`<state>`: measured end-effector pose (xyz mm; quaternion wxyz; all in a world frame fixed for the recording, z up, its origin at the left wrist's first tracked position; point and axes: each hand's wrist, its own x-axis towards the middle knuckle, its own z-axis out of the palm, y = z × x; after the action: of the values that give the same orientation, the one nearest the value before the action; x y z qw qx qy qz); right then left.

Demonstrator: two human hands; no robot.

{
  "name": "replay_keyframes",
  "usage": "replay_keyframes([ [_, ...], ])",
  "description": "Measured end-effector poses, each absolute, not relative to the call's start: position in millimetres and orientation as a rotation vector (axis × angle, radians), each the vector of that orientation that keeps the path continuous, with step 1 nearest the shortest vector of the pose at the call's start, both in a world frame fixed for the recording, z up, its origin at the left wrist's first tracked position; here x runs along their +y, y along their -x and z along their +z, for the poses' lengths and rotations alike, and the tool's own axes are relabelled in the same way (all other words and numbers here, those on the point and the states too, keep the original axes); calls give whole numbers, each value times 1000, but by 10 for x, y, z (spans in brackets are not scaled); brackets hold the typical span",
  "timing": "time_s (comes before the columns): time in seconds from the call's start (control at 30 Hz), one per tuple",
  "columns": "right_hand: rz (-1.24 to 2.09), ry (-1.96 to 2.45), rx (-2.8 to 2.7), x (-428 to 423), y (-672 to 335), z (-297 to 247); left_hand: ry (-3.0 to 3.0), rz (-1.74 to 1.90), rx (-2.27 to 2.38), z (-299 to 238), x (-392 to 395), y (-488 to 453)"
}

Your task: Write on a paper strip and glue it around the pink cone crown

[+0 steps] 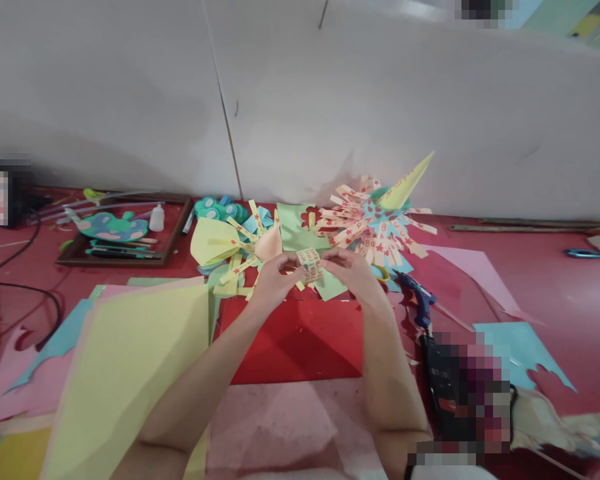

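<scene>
A small curled strip of pale paper with red lettering (310, 265) spans the gap between my two hands. Its left edge is pinched in my left hand (280, 275), thumb and fingers closed. On the other side, my right hand (347, 265) grips the right edge with its fingertips. Just beyond are yellow paper strips with red stars (240, 247) fanned around a peach paper cone (269, 245). To the right rises a yellow paper cone (407, 183) amid many decorated strips (350, 230). Below my hands lies a red sheet (295, 340).
A blue glue gun (419, 297) lies right of my right forearm. At left, a brown tray (115, 259) holds cutters and a small white bottle (157, 219). Large yellow sheets (135, 360) lie under my left arm. Cut blue paper (505, 340) is at right; a grey wall (330, 100) stands behind.
</scene>
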<state>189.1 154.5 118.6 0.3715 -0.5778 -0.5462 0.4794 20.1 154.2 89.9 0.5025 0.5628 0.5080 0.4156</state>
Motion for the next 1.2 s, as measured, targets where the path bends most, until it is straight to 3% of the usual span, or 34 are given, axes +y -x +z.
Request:
replay_keyframes([
  [0.53,1387,1372,-1380,1549,-1815,1130,-1342,990,1186,908,1529,-209],
  [1.2,1348,1426,-1394,1548,-1880,1176,-1317,995,1230,946,1527,-210],
])
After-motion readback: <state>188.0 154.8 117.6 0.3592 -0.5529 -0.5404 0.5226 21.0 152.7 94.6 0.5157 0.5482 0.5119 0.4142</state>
